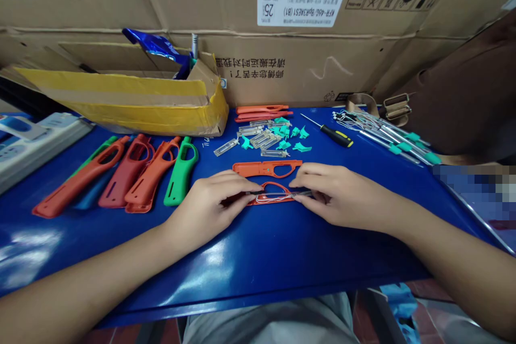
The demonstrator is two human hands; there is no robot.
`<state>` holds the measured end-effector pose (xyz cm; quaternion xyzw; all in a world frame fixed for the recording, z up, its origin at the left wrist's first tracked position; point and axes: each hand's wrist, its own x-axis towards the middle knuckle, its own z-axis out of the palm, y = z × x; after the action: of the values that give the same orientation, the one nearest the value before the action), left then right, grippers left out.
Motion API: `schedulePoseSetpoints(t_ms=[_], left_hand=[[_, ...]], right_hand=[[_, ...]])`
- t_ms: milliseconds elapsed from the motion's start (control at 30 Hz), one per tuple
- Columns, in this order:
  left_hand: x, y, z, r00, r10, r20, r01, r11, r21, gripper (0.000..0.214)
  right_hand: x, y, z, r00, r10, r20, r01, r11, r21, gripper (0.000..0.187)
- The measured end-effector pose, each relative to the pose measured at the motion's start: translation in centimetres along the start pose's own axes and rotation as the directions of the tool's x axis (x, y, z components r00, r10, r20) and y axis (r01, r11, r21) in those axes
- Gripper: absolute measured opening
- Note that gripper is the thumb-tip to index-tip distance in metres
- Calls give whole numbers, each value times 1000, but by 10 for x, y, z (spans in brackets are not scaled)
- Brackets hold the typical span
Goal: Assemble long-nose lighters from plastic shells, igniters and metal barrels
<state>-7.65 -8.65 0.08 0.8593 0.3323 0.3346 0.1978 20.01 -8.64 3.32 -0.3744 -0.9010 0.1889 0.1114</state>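
Note:
Two orange lighter shell halves lie in front of me. The farther orange half (248, 169) rests flat on the table, its hollow side up. Over the nearer orange half (275, 185), both my hands work close together. My left hand (213, 199) pinches a small dark end of a wired lighter part, whose thin white wires (274, 198) run across that shell. At the other end, my right hand (338, 191) has thumb and fingers closed on a greyish rod-like piece of this part. My fingers partly cover both ends, so whether the part sits in the shell is unclear.
Several clear tanks (266, 138) and teal triggers (301, 147) lie behind the shells, near a screwdriver (336, 135). Metal rods with wires (387, 131) are at right. Coloured shells (181, 172) lie left, before a yellow-taped box (161, 113). Cardboard (242, 16) stands behind.

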Motion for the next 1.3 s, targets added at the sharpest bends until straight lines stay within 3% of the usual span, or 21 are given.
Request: schedulePoseSetpoints(t_ms=[133, 633, 733, 900, 1033, 1200, 1300], left_hand=[[0, -1, 2, 1000, 23, -9, -23, 1000, 2, 19], [-2, 0, 0, 1000, 13, -4, -13, 1000, 4, 21], [-2, -1, 0, 1000, 9, -13, -9, 1000, 13, 21], [-1, -4, 2, 999, 14, -39, -12, 999, 32, 20], [0, -3, 2, 998, 17, -56, -15, 999, 34, 16], [-1, -2, 3, 997, 41, -65, -39, 998, 40, 16], [0, -4, 6, 996, 59, -72, -56, 998, 37, 16]], right_hand=[[4, -1, 11, 997, 8, -77, -3, 997, 75, 18], [8, 1, 15, 991, 129, -31, -116, 957, 267, 8], [8, 2, 13, 995, 94, -12, -87, 951, 298, 8], [8, 3, 14, 999, 5, -35, 4, 967, 253, 10], [8, 2, 21, 997, 12, -75, -1, 988, 153, 14], [9, 1, 27, 995, 29, -91, -19, 995, 100, 2], [9, 2, 29, 990, 34, -133, -20, 994, 110, 10]])
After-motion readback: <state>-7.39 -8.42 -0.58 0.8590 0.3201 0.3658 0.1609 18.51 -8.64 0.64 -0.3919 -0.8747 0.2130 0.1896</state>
